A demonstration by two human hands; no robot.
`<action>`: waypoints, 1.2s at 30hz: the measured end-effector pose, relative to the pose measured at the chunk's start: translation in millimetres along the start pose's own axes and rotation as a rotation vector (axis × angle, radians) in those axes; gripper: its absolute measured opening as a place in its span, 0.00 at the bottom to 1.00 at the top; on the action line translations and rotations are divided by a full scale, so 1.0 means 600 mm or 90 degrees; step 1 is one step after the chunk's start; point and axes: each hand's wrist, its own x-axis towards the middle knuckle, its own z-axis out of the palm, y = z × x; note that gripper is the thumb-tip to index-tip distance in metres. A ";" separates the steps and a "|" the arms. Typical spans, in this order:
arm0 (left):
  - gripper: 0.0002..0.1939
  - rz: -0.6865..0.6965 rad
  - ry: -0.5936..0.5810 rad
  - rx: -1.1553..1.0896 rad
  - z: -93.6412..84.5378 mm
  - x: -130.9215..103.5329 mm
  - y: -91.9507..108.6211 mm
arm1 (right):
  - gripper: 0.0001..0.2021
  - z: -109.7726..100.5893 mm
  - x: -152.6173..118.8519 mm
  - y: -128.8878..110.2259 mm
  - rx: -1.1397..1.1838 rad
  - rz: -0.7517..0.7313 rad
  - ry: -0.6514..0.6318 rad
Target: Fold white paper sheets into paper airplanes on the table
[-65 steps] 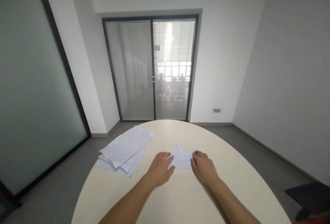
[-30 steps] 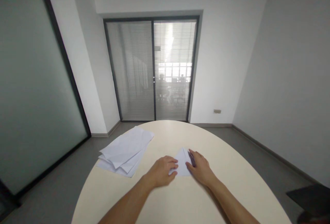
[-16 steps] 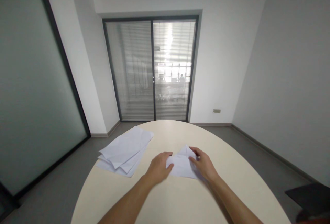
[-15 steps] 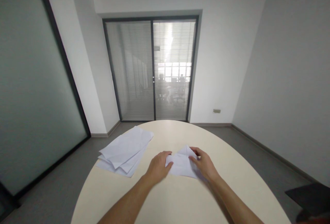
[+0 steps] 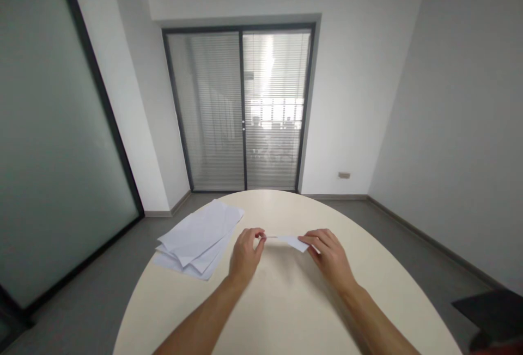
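Note:
Between my two hands a folded sheet of paper [image 5: 293, 242] is held up over the table [image 5: 269, 311], seen nearly edge-on. My left hand [image 5: 247, 254] pinches its left end between thumb and fingers. At the other end my right hand [image 5: 329, 254] grips the paper, the thumb below and the fingers above. A white flap slants down near the right fingertips. A soft shadow falls on the tabletop beneath. How the paper is folded cannot be made out from this angle.
Loose white sheets [image 5: 200, 238] overlap in a pile on the table's left side. Beyond the rounded far edge stands a glazed door with blinds [image 5: 241, 110]. A dark chair-like object [image 5: 490, 311] is at lower right.
The folded paper has been lifted and tipped from a flat view to nearly edge-on. Both hands have risen with it and keep hold of its ends. The pile has not moved.

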 end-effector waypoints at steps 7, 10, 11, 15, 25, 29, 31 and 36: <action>0.13 0.070 -0.137 0.072 -0.009 0.002 0.001 | 0.15 0.004 -0.002 0.007 0.025 0.000 -0.130; 0.13 0.093 -0.215 0.091 -0.009 0.002 0.001 | 0.23 0.012 -0.012 0.018 0.055 0.021 -0.217; 0.13 0.102 -0.237 0.096 -0.008 0.001 0.001 | 0.24 0.015 -0.016 0.022 0.071 0.027 -0.241; 0.12 0.130 -0.307 0.100 -0.008 -0.001 0.003 | 0.27 0.023 -0.035 0.038 0.131 0.054 -0.309; 0.07 0.171 -0.396 0.056 -0.009 -0.007 0.009 | 0.21 0.023 -0.018 -0.018 0.159 0.103 -0.369; 0.06 0.161 -0.392 0.059 -0.009 -0.007 0.007 | 0.21 0.025 -0.013 -0.040 0.170 0.048 -0.394; 0.05 0.153 -0.389 0.053 -0.009 -0.008 0.007 | 0.21 0.026 -0.013 -0.041 0.164 0.045 -0.389; 0.08 0.133 -0.384 0.037 -0.008 -0.009 0.009 | 0.20 0.025 -0.011 -0.038 0.159 0.042 -0.385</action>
